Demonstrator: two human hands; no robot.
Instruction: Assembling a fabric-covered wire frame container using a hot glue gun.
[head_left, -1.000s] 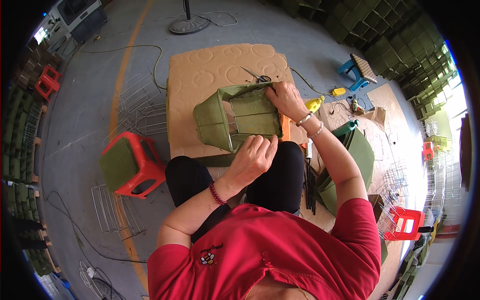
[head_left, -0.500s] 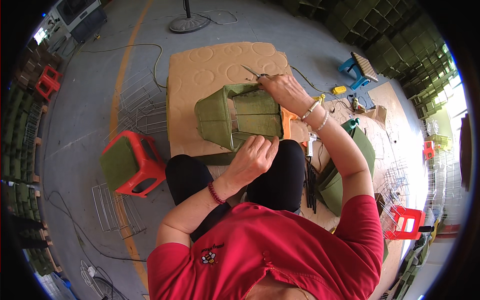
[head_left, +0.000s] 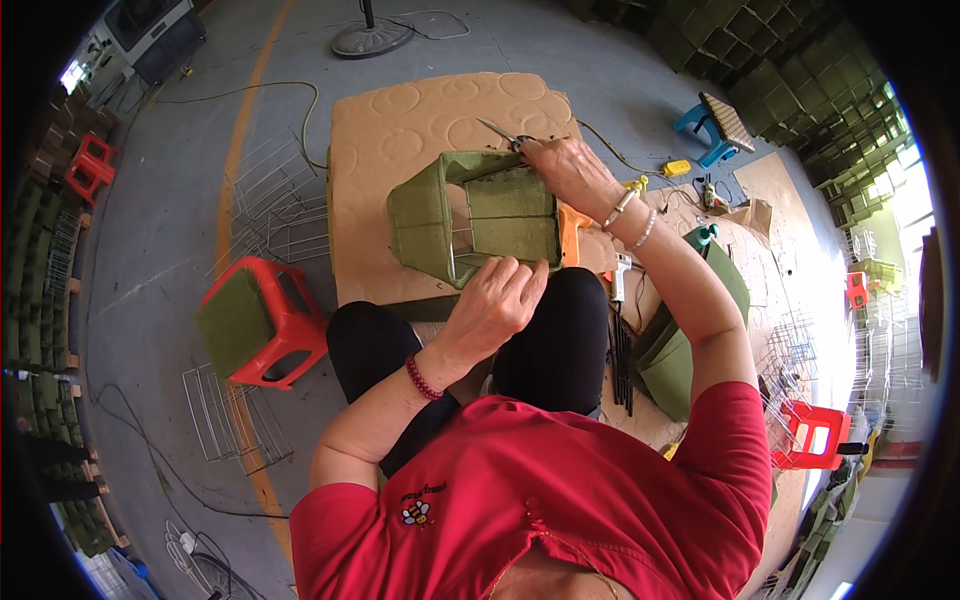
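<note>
Left hand (head_left: 497, 300) pinches the green felt box's (head_left: 480, 215) near edge; right hand (head_left: 565, 168) clamps scissors (head_left: 503, 134) at its far edge

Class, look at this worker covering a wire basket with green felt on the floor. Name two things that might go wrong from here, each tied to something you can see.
1. The scissors lie right beside the right hand at the basket's far edge; a careless reach might meet the blades.
2. The left hand presses the near rim, where bare wire shows through the felt opening; fingers might get scratched or pinched.
</note>
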